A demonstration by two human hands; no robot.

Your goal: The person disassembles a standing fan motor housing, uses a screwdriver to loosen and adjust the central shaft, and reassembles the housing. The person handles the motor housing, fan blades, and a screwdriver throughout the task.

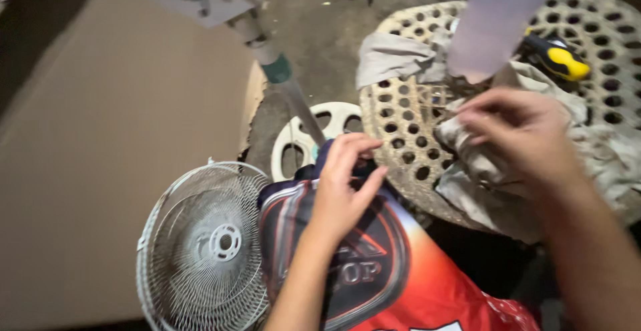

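Left hand: left hand reaches up from the bottom edge, forearm rising steeply, fingers curled with thumb and fingertips drawn together near the edge of the perforated stool; what it pinches is too small to make out.
Right hand: right hand comes in from the lower right, palm down, thumb and forefinger pressed together over a crumpled grey cloth; anything between them cannot be told.
Cloth: it lies bunched on the perforated stool, a round cream seat full of holes, directly under the right hand.
Screwdriver: yellow-and-black screwdriver handle rests on the seat beyond the right hand, near the upper right.
Shirt: red and dark printed shirt with a round emblem covers the lap beneath the left forearm.
Fan guard: white wire fan guard lies flat to the left of the shirt.
Fan base: white spoked fan base sits on the floor just beyond the left hand, a pole with a green collar rising from it.
Cardboard: large brown cardboard sheet fills the left side.
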